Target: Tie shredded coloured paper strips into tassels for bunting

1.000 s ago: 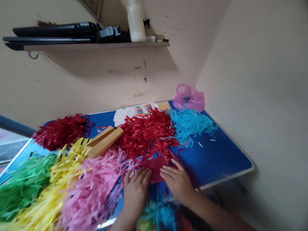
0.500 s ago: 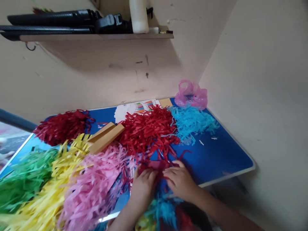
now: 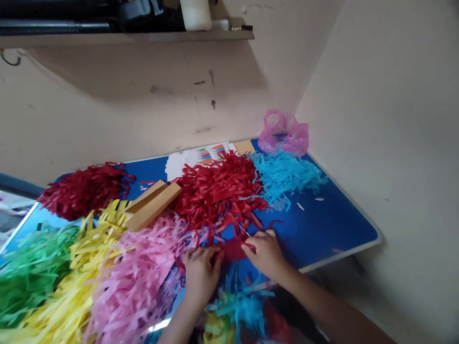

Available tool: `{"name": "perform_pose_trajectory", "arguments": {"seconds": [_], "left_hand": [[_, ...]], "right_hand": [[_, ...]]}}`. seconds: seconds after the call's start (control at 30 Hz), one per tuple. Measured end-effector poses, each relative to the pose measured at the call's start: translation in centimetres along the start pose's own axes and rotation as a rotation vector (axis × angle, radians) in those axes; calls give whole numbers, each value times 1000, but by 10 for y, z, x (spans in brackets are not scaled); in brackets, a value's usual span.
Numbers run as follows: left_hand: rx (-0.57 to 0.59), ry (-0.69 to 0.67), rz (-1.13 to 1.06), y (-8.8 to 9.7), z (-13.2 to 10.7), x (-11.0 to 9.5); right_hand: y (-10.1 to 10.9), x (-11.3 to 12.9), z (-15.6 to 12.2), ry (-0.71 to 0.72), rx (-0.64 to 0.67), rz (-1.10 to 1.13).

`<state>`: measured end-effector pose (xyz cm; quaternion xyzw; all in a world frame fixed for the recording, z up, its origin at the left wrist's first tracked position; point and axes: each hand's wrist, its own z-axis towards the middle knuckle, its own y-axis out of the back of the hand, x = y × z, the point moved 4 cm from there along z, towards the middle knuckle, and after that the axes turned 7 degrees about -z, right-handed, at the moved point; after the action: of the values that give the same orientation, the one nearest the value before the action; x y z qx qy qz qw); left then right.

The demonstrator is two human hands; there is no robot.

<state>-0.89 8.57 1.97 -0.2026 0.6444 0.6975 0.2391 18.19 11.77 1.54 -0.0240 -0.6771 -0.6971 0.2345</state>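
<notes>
My left hand (image 3: 202,274) and my right hand (image 3: 265,253) both grip a folded dark red paper band (image 3: 233,251), one at each end. Its middle shows between them, and thin red strips trail from it. Just beyond my hands lies a heap of shredded red paper (image 3: 218,191). Long pink paper strips (image 3: 132,282) rest against my left hand. Under my wrists is a loose tangle of cyan, yellow and red strips (image 3: 238,310), partly hidden by my arms.
The blue table top (image 3: 315,229) has a white edge and stands against a wall corner. On it lie dark red (image 3: 84,191), yellow (image 3: 71,272), green (image 3: 32,272) and cyan (image 3: 283,179) strip bunches, cardboard strips (image 3: 152,206), a printed sheet (image 3: 193,162) and a pink plastic bag (image 3: 285,134). A shelf (image 3: 125,36) hangs above.
My hands have drawn closer on the red band and gathered it tighter, with the fingers now closed on it. The whole view has shifted slightly as my head moved.
</notes>
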Motion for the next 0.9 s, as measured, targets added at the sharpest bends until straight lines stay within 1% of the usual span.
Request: {"name": "perform_pose_trajectory", "arguments": {"seconds": [0.07,0.17,0.23,0.33,0.43,0.63,0.9], "left_hand": [[-6,27,17,-2,2,2],[16,36,11,-4,3,4],[25,39,-7,-5,2,5],[29,49,-25,-4,0,4],[-3,37,5,-3,-1,3],[-54,35,49,2,-2,9],[-91,0,234,1,2,8]], "right_hand": [[1,3,2,3,-35,-17],[7,8,2,13,-152,-10],[8,11,2,34,-195,25],[3,15,4,64,-149,68],[-5,14,8,28,-97,4],[-11,11,11,-4,-76,-67],[-16,10,15,-33,-64,-125]]}}
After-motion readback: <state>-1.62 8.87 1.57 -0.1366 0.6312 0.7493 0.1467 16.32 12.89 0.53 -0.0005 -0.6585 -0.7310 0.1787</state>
